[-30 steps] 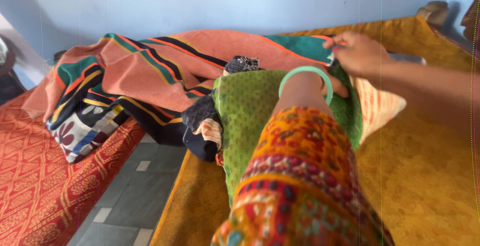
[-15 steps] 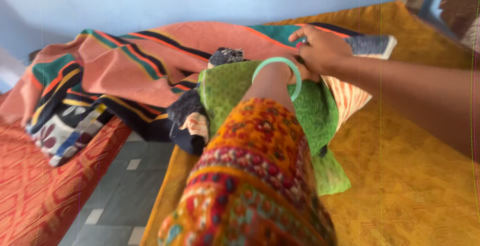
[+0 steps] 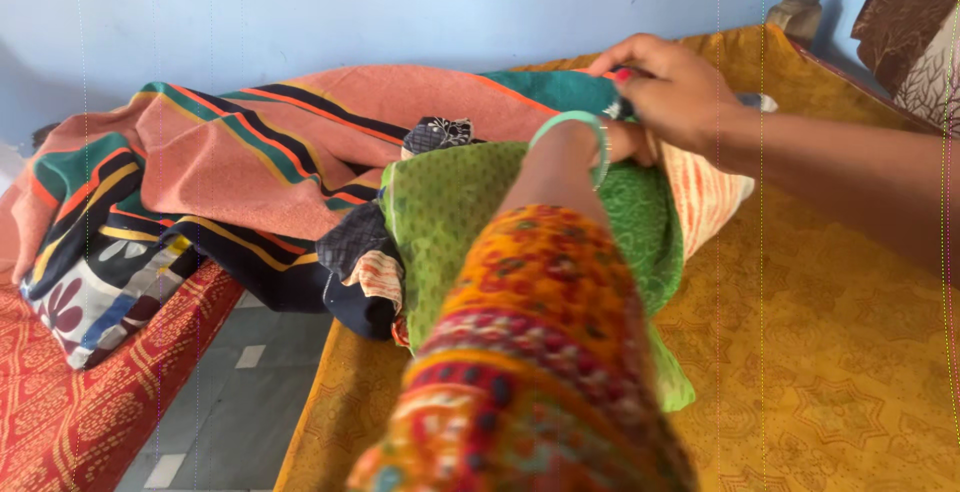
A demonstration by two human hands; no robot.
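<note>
Head view, the only one here: both hands meet at the far end of the green patterned cloth (image 3: 470, 222), which lies on the bed's yellow cover (image 3: 850, 352). The right hand (image 3: 675, 92) sits just past that cloth's far edge, fingers pinched shut on a fold of fabric there — which piece exactly, I can't tell. The left hand (image 3: 630, 142) is mostly hidden behind the right one and its own wrist, so whether it's clenched or loose, can't tell either. A green bangle (image 3: 575, 130) rings the left wrist, above the orange printed sleeve (image 3: 540, 352).

No real containers — just a heap. Left of the green cloth lies a salmon striped blanket (image 3: 250, 162), draped toward a red patterned mattress (image 3: 80, 402).

Compared with half a second ago, the right hand has shifted slightly right along the green cloth's far edge; the left wrist has followed.
</note>
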